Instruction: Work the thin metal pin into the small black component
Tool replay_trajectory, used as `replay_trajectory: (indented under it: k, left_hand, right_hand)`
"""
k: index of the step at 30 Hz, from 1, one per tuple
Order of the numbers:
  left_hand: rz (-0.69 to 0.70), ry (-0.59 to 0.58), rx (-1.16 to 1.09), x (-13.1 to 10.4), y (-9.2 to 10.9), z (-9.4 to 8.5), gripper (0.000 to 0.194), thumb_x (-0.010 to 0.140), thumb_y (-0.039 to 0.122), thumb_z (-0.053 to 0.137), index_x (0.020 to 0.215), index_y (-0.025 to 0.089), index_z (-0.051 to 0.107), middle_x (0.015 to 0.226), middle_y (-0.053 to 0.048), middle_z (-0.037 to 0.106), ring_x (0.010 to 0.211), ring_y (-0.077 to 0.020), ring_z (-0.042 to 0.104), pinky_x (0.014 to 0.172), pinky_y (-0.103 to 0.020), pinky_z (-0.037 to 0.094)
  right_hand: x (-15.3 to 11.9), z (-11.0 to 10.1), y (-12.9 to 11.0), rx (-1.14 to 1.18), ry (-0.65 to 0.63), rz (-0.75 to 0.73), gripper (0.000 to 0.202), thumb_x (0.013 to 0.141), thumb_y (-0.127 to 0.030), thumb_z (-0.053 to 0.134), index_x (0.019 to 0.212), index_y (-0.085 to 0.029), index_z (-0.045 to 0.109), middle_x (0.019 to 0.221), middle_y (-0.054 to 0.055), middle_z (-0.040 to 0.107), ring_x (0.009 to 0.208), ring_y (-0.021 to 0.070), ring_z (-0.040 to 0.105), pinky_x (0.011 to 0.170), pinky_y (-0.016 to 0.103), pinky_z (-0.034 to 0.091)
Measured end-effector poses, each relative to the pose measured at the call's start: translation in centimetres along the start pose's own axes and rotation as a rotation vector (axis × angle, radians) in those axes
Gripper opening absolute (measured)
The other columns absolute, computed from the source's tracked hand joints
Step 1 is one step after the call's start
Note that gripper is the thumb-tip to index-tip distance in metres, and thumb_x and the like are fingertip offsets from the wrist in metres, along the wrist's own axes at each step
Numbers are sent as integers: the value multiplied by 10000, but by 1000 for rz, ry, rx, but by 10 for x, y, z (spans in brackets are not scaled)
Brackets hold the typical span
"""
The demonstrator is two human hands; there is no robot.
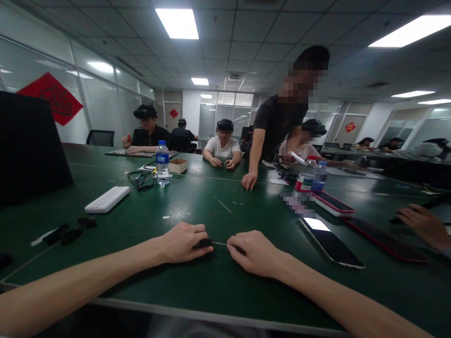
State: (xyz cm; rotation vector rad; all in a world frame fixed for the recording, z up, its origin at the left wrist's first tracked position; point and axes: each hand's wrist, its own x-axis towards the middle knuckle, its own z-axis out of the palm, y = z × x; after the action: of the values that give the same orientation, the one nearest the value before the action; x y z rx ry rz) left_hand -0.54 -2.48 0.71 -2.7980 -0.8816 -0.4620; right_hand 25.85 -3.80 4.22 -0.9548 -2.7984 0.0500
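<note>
My left hand rests near the table's front edge, its fingers closed around a small black object whose kind I cannot make out. From that object's right end a thin pale strand runs straight across to my right hand. There the thumb and fingers are pinched at the strand's far end, and the fingertips are partly hidden. Both hands lie low over the green table, a short gap apart. A small white scrap lies beyond my left hand.
Right of my hands lie a phone and a dark red-edged case. At left are a white slab-like device, black pieces and a water bottle. A standing person's hand touches the table ahead; another person's hand is far right.
</note>
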Motion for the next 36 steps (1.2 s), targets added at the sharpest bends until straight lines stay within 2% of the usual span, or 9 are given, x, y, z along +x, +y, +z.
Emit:
replay_trajectory:
  k: [17, 36]
  left_hand:
    - [-17, -31, -25, 2, 3, -4, 330, 1010, 450, 459, 1000, 183, 654, 894, -35, 635, 696, -142, 617, 567, -237, 425]
    - [11, 25, 12, 1, -1, 0, 327, 1006, 459, 479, 1043, 176, 639, 903, -46, 636, 690, -140, 631, 577, -242, 457]
  right_hand:
    - [0, -2, -1, -10, -14, 3, 275, 989, -267, 445, 895, -170, 684, 807, 46, 692, 688, 142, 609, 669, 235, 415]
    - [1, 0, -1, -4, 3, 27, 299, 1002, -280, 427, 971, -178, 706, 858, 53, 708, 731, 147, 627, 690, 240, 428]
